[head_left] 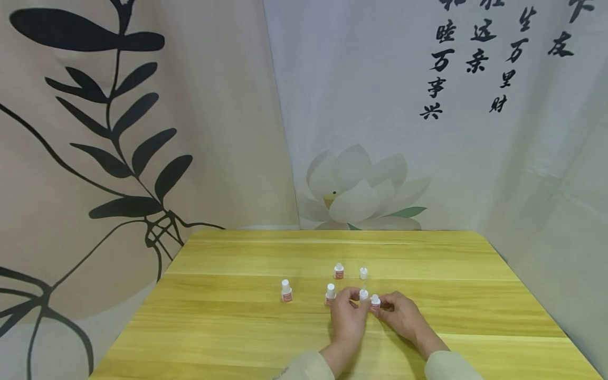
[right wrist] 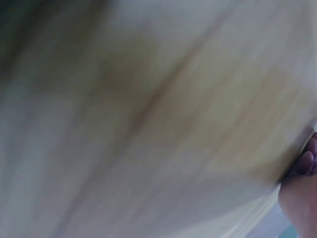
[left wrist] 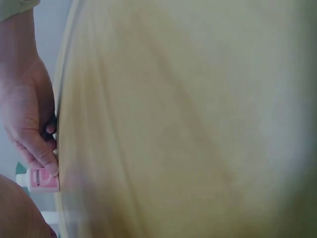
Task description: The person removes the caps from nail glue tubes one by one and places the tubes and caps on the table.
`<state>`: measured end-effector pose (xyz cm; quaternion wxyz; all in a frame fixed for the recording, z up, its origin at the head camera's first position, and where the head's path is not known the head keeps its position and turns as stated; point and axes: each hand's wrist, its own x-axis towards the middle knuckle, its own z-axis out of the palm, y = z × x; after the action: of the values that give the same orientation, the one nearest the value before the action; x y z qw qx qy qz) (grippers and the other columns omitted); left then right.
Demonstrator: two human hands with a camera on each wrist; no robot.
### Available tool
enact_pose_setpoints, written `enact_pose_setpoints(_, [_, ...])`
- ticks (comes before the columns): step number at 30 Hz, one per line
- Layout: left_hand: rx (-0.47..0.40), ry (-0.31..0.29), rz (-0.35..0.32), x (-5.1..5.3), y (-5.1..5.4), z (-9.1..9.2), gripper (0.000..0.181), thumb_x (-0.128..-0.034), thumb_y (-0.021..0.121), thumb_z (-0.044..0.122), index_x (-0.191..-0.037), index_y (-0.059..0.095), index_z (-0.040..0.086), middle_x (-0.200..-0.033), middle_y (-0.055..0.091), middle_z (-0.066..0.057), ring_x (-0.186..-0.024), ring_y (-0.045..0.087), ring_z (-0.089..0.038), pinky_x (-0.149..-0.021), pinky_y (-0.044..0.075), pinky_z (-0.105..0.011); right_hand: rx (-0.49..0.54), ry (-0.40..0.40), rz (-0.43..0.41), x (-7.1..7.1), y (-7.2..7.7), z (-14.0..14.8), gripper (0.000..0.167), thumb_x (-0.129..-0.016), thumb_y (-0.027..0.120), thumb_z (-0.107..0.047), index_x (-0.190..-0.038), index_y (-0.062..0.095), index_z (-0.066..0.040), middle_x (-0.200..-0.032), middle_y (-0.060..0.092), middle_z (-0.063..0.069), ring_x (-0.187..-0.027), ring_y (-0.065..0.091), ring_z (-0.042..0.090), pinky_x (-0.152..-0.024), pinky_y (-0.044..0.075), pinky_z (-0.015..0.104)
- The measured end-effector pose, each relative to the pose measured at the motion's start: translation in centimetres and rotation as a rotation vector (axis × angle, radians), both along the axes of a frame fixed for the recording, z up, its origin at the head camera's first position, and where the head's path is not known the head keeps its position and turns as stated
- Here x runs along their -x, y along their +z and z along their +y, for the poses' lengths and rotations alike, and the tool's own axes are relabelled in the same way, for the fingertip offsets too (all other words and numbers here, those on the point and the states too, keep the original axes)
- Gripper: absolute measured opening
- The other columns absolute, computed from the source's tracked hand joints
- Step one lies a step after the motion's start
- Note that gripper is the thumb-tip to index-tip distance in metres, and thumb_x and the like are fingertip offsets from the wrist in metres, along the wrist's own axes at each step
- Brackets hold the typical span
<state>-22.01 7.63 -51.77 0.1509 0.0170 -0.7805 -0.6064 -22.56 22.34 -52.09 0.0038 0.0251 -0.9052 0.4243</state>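
In the head view my left hand has its thumb and index finger at a small white cap, which seems to have a thin clear stem pointing up. Close on its right, my right hand pinches a small white bottle with a red label that stands on the table. The left wrist view shows this bottle from the side, with right-hand fingertips on its label. Part of my left hand covers the lower left corner there. The right wrist view is mostly blurred wood.
Similar red-labelled bottles stand nearby: one to the left, one behind, and one beside the left hand, partly hidden. Another white cap stands farther back. The wooden table ends at a printed cloth backdrop.
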Motion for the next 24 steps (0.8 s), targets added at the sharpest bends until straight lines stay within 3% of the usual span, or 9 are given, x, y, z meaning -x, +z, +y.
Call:
enact_pose_setpoints(8, [0.015,0.023,-0.037,-0.52,-0.19,-0.17,0.022,-0.0735,0.083,0.005,-0.089,0.069,0.011,-0.084,0.061,0.008,-0.069,0.050,-0.003,-0.060,0.045,-0.022,-0.005,0.001,0.017,0.17,-0.07,-0.03,0.020,-0.083,0.081,-0.025,-0.097,0.076,-0.012,-0.094,0.061,0.000,-0.086,0.059,0.015,-0.079,0.051,0.039])
enact_pose_setpoints(17, [0.071,0.064,-0.047,-0.51,-0.25,-0.08,0.022,-0.0716,0.085,0.007,-0.088,0.070,0.012,-0.083,0.064,0.007,-0.068,0.052,-0.003,-0.059,0.045,-0.024,-0.011,0.000,-0.012,0.12,-0.08,-0.04,0.018,-0.084,0.079,-0.027,-0.097,0.076,-0.014,-0.093,0.060,-0.001,-0.085,0.056,0.015,-0.078,0.049,0.037])
enact_pose_setpoints(24, [0.093,0.073,-0.100,-0.43,-0.27,0.02,0.020,-0.0725,0.085,0.010,-0.085,0.069,0.014,-0.081,0.063,0.010,-0.070,0.052,-0.004,-0.061,0.045,-0.025,-0.004,0.009,-0.017,0.08,-0.07,0.07,0.019,-0.084,0.079,-0.027,-0.098,0.076,-0.014,-0.095,0.060,-0.001,-0.087,0.056,0.016,-0.079,0.050,0.040])
